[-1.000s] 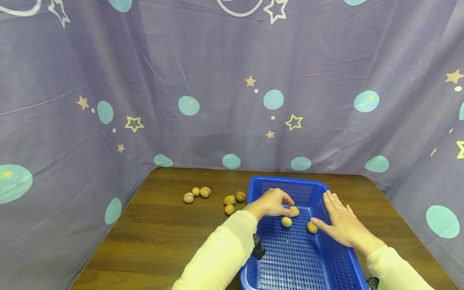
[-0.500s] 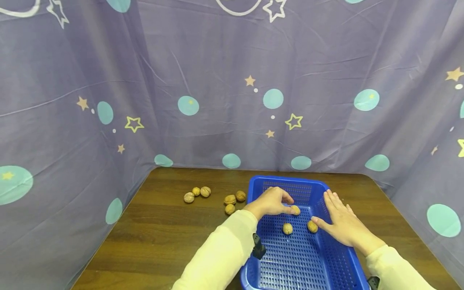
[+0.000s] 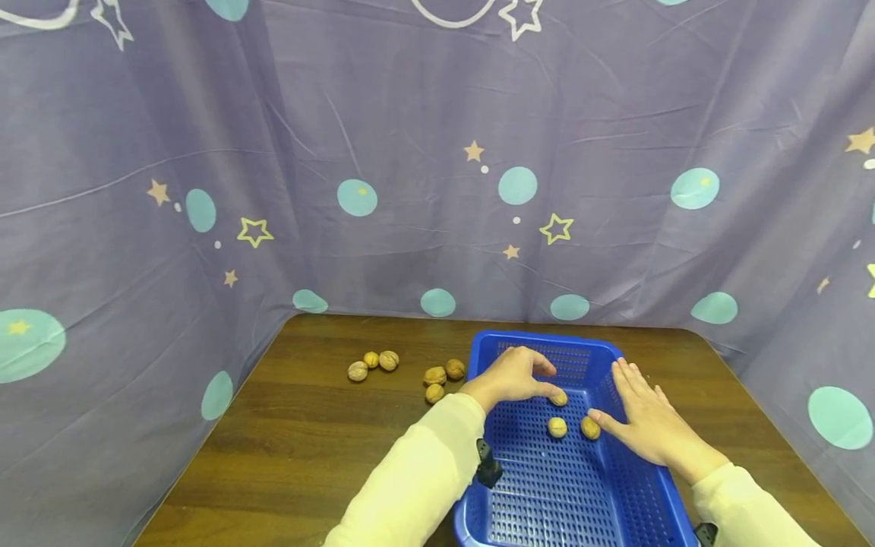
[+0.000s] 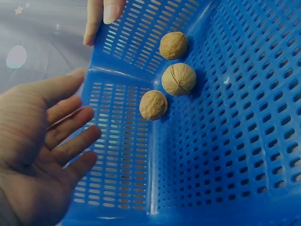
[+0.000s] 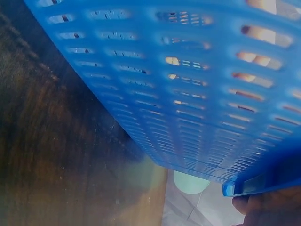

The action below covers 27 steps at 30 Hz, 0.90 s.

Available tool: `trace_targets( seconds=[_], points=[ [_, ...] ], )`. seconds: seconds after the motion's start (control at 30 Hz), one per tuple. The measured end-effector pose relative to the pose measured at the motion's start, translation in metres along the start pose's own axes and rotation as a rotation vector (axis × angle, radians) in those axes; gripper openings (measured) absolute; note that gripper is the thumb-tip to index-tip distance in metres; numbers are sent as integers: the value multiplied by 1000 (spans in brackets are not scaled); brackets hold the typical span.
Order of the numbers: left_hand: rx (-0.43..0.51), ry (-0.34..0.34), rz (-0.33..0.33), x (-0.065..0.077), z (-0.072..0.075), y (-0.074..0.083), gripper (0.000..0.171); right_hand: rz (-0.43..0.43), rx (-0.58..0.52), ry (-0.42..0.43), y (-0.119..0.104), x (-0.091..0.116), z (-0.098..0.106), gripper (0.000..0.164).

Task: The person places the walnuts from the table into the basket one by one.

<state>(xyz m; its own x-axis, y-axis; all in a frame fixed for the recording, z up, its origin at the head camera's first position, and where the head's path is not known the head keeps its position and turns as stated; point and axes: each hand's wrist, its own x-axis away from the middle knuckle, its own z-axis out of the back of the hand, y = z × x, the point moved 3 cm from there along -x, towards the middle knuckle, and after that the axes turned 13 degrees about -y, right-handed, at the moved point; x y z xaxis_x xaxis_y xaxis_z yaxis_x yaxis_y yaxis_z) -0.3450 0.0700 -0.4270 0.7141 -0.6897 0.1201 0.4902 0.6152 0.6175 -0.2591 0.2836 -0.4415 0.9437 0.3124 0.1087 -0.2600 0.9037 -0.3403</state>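
Inside the blue basket (image 3: 547, 494) lie three walnuts. The first walnut (image 3: 558, 397) shows just beyond my left thumb, the second walnut (image 3: 557, 428) is on the basket's floor nearer me, and the third walnut (image 3: 590, 428) is by my right thumb. My left hand (image 3: 514, 376) hovers over the basket's far part with fingers spread and bent loosely; in the left wrist view its palm (image 4: 37, 146) holds nothing. My right hand (image 3: 642, 422) rests over the right rim, fingers straight along it and thumb stretched inside. From the right wrist the basket's perforated outer wall (image 5: 178, 94) fills the view.
Left of the basket, three walnuts (image 3: 434, 376) lie close together on the brown wooden table (image 3: 321, 448). Another three walnuts (image 3: 358, 371) sit farther left. A purple curtain (image 3: 424, 152) with stars and ovals hangs behind the table.
One walnut in the basket has rolled, first toward me, then right, between the other two. My left fingers have lifted slightly and spread from the thumb. The right hand stays on the rim.
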Motion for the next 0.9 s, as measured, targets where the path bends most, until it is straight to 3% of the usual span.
trace_targets(
  seconds=[0.17,0.33,0.43,0.57,0.67,0.77,0.9],
  points=[
    [15,35,-30,9,18,9,40,2,-2,-8,0,-1,1,97],
    [-2,83,-80,32,56,19,40,6,-4,-11,-1,0,2,98],
    [-8,140,-95,48,79,15,38,4,-1,-15,-1,1,3,98],
    [2,209,-60,69,102,-5,36,10,-7,-16,-2,1,4,97],
    [-19,263,-16,82,110,-28,34,11,-3,-11,-1,1,4,97],
    [-42,314,26,93,110,-53,31,13,2,-7,-1,1,4,98],
    [-17,353,84,106,99,-89,27,18,0,-6,-1,0,3,98]
  ],
)
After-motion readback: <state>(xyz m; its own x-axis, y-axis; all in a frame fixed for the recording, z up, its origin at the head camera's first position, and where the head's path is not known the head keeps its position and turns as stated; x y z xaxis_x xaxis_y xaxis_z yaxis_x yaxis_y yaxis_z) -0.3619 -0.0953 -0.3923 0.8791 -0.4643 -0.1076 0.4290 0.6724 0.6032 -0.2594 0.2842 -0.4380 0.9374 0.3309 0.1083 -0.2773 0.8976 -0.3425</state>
